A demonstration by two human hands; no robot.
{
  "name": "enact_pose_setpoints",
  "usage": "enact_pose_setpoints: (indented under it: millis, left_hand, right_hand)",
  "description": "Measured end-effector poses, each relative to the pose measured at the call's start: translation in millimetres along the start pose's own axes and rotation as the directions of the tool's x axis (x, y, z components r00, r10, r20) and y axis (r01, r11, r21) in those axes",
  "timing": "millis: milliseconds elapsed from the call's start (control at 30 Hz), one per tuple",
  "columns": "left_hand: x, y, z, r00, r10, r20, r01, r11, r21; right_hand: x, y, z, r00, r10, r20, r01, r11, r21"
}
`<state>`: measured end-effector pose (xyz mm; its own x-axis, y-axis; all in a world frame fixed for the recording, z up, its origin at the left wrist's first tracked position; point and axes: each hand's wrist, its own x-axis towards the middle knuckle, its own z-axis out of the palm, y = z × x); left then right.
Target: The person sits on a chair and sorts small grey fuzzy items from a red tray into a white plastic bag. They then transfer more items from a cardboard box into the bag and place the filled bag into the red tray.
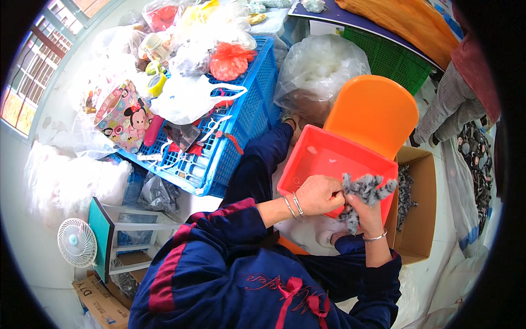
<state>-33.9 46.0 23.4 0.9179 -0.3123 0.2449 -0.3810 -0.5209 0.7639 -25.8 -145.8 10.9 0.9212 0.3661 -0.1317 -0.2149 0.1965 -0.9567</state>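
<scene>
My left hand (318, 194), with bangles at its wrist, is closed in a pinch against the right hand's fingertips. What it grips is too small to make out. Fluffy grey material (372, 188), like tufted yarn or plush pieces, is held in my right hand (366, 215); some sticks out above the thumb and some hangs below the palm. Both hands are over the near edge of a red plastic tray (339, 151), which has a few small pale bits in it. An orange plastic stool or chair part (372, 112) lies behind the tray.
A cardboard box (422, 219) with more grey tufts stands right of the tray. At left, a blue crate (246, 93) carries bags, a phone (183, 136) and a patterned pouch (125, 115). A bag of white stuffing (323, 68) sits beyond. Another person (460, 93) is at far right.
</scene>
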Motion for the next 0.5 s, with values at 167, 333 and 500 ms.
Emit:
enact_pose_setpoints:
  millis: [167,333,500]
  left_hand:
    - [12,-13,8,0.999,-0.034,-0.014,0.034,0.999,-0.023]
    - [27,-46,-5,0.936,-0.158,0.313,0.056,0.949,0.312]
    - [76,-26,-94,0.998,-0.038,0.056,0.028,0.984,0.175]
  right_hand:
    - [10,-8,-11,0.998,-0.033,-0.046,0.032,0.999,-0.024]
    - [40,4,-43,0.951,-0.231,-0.207,0.091,0.845,-0.528]
    - [46,32,-53,0.989,-0.103,-0.101,-0.016,0.621,-0.784]
